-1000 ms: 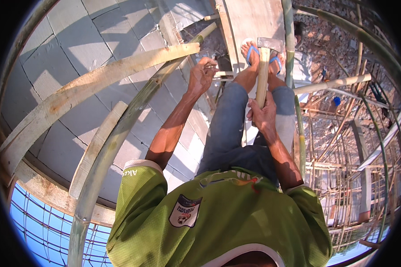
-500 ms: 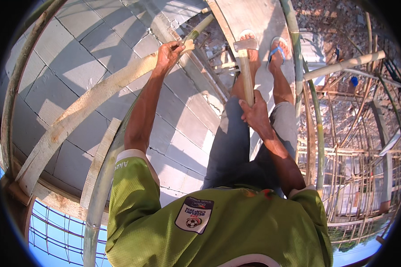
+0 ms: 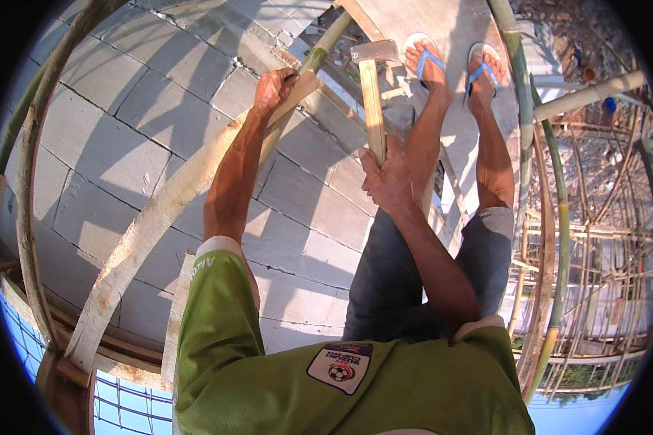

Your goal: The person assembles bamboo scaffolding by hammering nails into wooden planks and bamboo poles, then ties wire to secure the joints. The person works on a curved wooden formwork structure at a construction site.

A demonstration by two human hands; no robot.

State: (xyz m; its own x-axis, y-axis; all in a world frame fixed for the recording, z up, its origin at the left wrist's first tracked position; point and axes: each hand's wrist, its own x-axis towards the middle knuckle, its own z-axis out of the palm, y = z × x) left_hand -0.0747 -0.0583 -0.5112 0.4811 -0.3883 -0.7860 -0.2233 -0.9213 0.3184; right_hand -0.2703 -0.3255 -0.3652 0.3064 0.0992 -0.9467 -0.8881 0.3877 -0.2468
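Note:
A hammer [image 3: 371, 87] with a pale wooden handle and a dark metal head is held upright by my right hand [image 3: 389, 174], which wraps the lower handle. Its head is beside my left foot in the view, apart from the wood. My left hand [image 3: 274, 90] is closed at the far end of a long rough plank [image 3: 152, 206], its fingers pinched together. Whatever small thing they pinch is hidden. That plank end rests against a bamboo pole [image 3: 326, 45], which runs beneath my left hand.
A grey block wall [image 3: 189, 123] fills the left side. My sandalled feet stand on a narrow board [image 3: 457, 22]. Bamboo poles [image 3: 559, 210] rise along the right, with rubble [image 3: 617, 43] below and a dense bamboo scaffold [image 3: 595, 290]. Wire mesh [image 3: 130, 406] shows at lower left.
My right hand has moved left with the hammer, bringing its head nearer the plank end. My left hand stays at that end. The whole view has shifted slightly.

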